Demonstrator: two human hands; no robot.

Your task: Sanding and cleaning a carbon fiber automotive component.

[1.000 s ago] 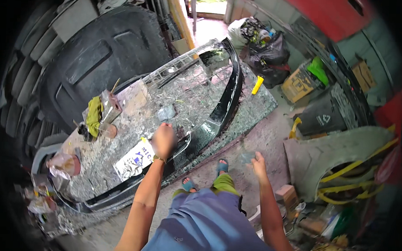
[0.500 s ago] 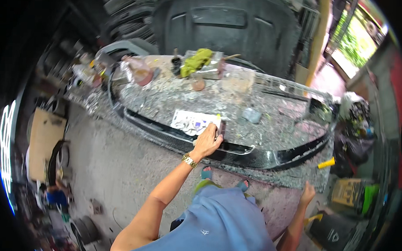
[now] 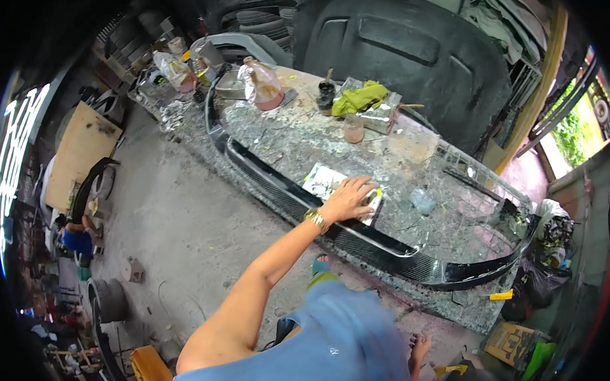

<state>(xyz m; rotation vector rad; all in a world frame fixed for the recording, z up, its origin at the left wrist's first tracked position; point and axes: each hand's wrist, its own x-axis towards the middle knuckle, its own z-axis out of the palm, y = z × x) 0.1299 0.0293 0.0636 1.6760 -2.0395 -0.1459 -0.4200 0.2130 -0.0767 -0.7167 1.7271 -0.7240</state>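
Note:
My left hand (image 3: 350,199), with a gold watch (image 3: 316,220) on its wrist, reaches over a long, curved black bumper lip (image 3: 278,195) with a woven carbon pattern. Its fingers are spread and rest on a white sheet or packet (image 3: 324,178) with dark marks, covering part of it. The lip lies along the near edge of the speckled worktable (image 3: 280,142). My right hand (image 3: 420,344) hangs low beside my blue shirt, away from the table. Its small, blurred fingers look apart, with nothing visible in them.
A jug of pinkish liquid (image 3: 265,88), a dark cup with a brush (image 3: 326,96), a yellow-green cloth (image 3: 359,98) and a clear cup (image 3: 353,130) stand toward the back. A yellow handle (image 3: 501,295) pokes out at the right edge. Another person (image 3: 78,235) is far left.
My view has turned, tilting the table down to the right. My left hand's fingers have spread out over the white sheet. My right hand has dropped closer to my body.

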